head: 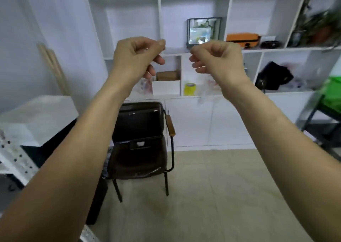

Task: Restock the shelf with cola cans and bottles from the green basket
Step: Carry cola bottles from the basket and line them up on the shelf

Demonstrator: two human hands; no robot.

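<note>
two bare hands raised side by side before a white shelf unit (195, 51).

left hand (136, 56) and right hand (217, 57) level and close, not touching, fingers curled inward, nothing visibly held in either. green basket (332, 96) at far right edge on a dark metal frame, blurred, contents not discernible. brown chair (142, 142) below the hands on a tiled floor. yellow tape roll (190, 89), cardboard box (168, 75), glass case (203, 31), orange case (242, 39) and black bag (275, 77) in shelf compartments.
</note>
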